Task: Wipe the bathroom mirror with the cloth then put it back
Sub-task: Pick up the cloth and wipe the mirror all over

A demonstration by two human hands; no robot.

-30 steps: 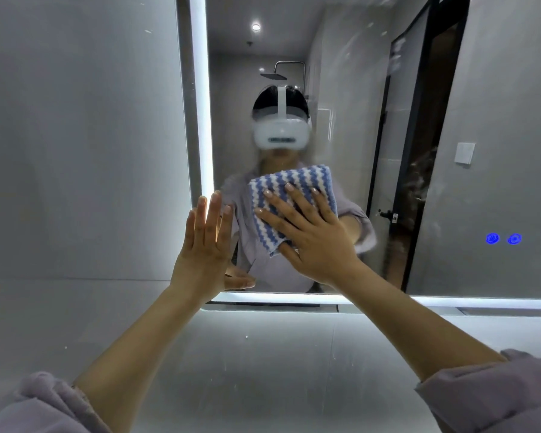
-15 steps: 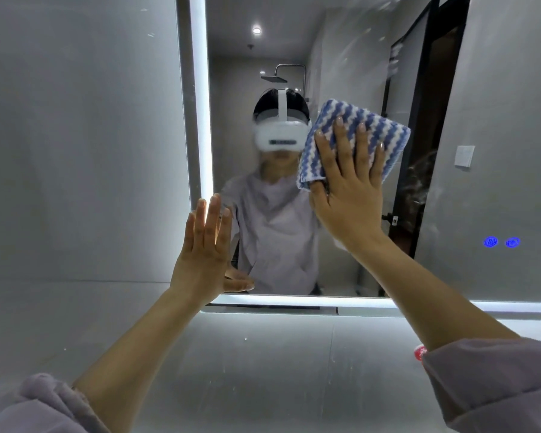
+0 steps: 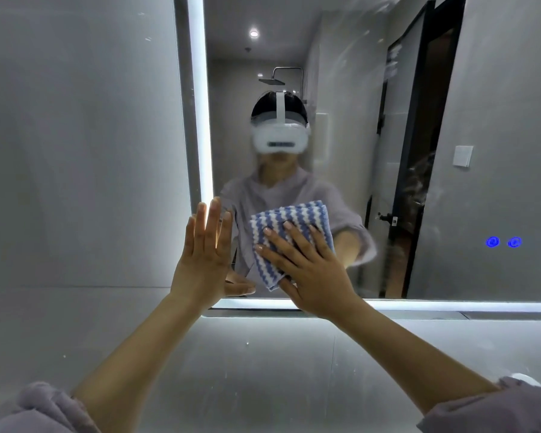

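Note:
A large wall mirror (image 3: 350,98) with a lit strip along its left and bottom edges fills the upper right. My right hand (image 3: 313,270) presses a folded blue-and-white striped cloth (image 3: 291,220) flat against the glass, low and near the bottom-left corner. The fingers are spread over the cloth, which shows above and left of them. My left hand (image 3: 203,257) lies flat and open on the mirror's lower left edge, fingers up, holding nothing. Smears show on the glass at the upper right.
A grey tiled wall (image 3: 75,151) lies left of and below the mirror. Two blue touch buttons (image 3: 503,242) glow on the glass at the right. The reflection shows a person in a headset, a shower head and a dark door.
My right hand has swept the cloth down and left from beside the reflected headset to the lower mirror, near its place a second ago. The left hand has stayed put.

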